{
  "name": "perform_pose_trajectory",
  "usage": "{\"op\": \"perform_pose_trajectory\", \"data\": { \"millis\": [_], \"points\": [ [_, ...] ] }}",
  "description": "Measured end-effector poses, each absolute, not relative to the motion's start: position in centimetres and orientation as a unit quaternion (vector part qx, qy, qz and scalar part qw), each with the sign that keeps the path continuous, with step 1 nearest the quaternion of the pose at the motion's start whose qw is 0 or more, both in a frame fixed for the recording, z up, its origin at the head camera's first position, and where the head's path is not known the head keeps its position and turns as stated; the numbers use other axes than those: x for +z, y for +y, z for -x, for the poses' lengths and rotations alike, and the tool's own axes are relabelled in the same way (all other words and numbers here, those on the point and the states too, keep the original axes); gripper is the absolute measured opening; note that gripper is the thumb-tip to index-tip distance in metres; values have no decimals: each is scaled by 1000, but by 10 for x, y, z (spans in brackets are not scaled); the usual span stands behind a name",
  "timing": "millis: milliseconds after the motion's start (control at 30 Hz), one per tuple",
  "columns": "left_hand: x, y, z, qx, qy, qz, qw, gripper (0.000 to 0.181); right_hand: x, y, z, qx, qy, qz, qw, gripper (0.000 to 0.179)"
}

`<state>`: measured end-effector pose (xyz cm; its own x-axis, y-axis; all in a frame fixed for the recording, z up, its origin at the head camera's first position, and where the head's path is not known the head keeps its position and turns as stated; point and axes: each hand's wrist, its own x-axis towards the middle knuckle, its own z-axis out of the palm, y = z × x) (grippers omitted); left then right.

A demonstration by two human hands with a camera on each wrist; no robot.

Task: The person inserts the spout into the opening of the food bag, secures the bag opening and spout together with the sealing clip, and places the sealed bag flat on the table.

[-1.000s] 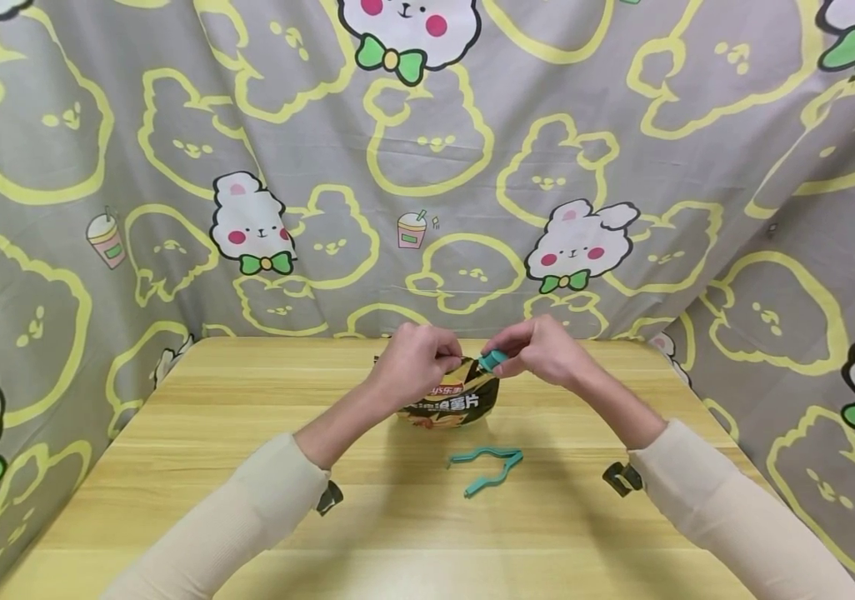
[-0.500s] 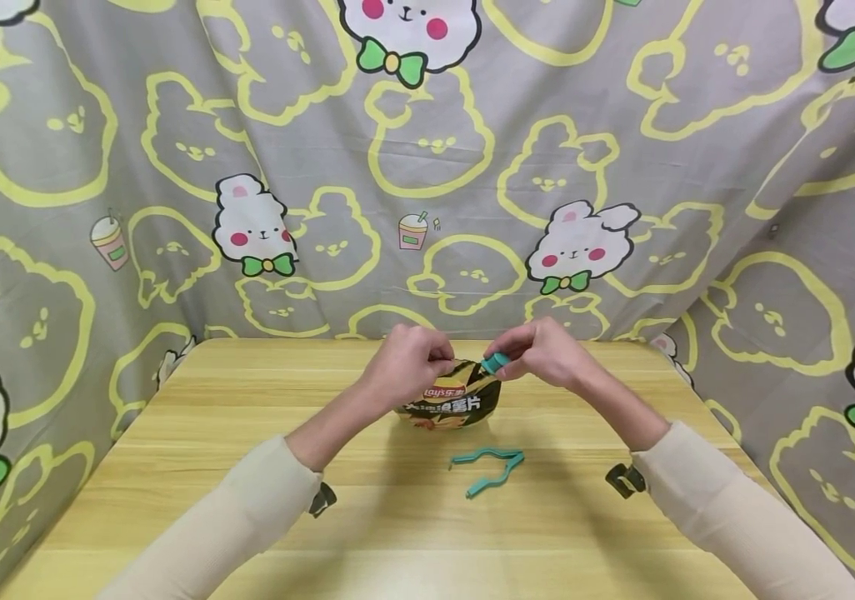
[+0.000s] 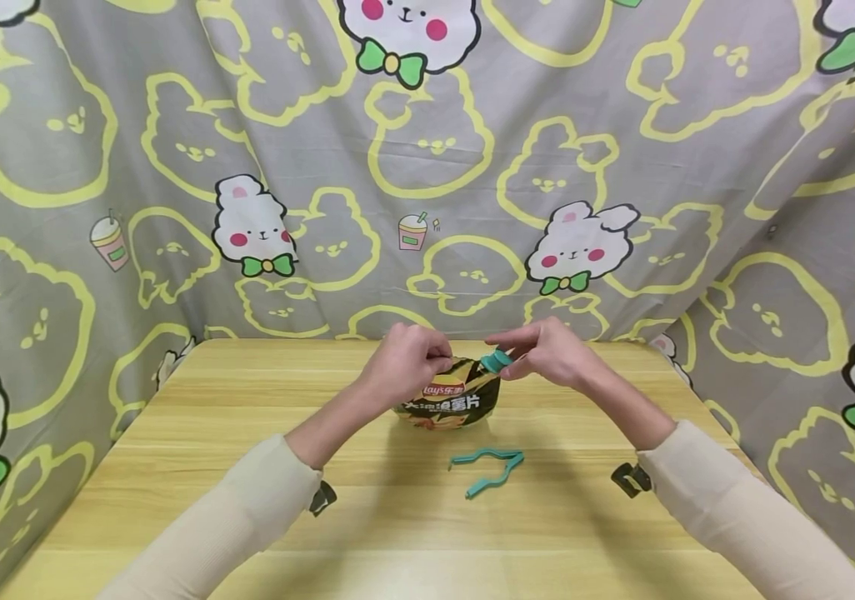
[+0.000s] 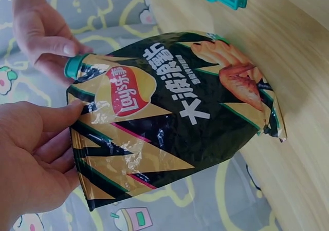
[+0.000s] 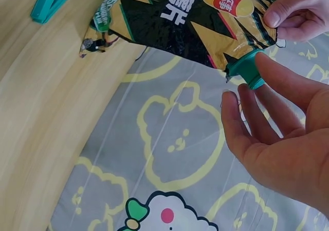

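Observation:
A black and gold bag of Lay's potato chips (image 3: 448, 406) stands near the back of the table. My left hand (image 3: 407, 363) pinches its top edge between thumb and fingers, at the bag's middle in the left wrist view. On the bag's top right corner sits a teal spout-like cap (image 5: 249, 69). My right hand (image 3: 553, 354) is around this cap with its fingers spread; in the right wrist view the thumb reaches the cap's side and the other fingers stand apart from it. A hinged teal bag clip (image 3: 498, 472) lies spread open on the table in front of the bag.
The light wooden table (image 3: 262, 500) ends at a grey patterned curtain (image 3: 307, 167) close behind the bag. Curtain also hangs at both sides. A dark strap with a mount (image 3: 630, 479) is at the right wrist.
My right hand's fingers have loosened and spread from the teal cap, which stays on the bag's corner. My left hand shifted slightly left earlier and keeps its pinch. The clip has not moved.

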<state>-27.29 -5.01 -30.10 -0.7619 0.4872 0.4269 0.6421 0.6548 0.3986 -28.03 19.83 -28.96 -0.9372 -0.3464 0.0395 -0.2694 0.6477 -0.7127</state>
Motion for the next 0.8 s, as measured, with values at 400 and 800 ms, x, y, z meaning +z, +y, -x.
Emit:
{"op": "perform_pose_trajectory", "data": {
  "millis": [400,800],
  "points": [
    [-302,-50,275,-273,-899,309,149,7,-303,216,279,-366,917,158,25,33],
    [-303,-49,276,-266,-899,311,156,7,-353,216,276,-349,923,150,60,20]
  ]
}}
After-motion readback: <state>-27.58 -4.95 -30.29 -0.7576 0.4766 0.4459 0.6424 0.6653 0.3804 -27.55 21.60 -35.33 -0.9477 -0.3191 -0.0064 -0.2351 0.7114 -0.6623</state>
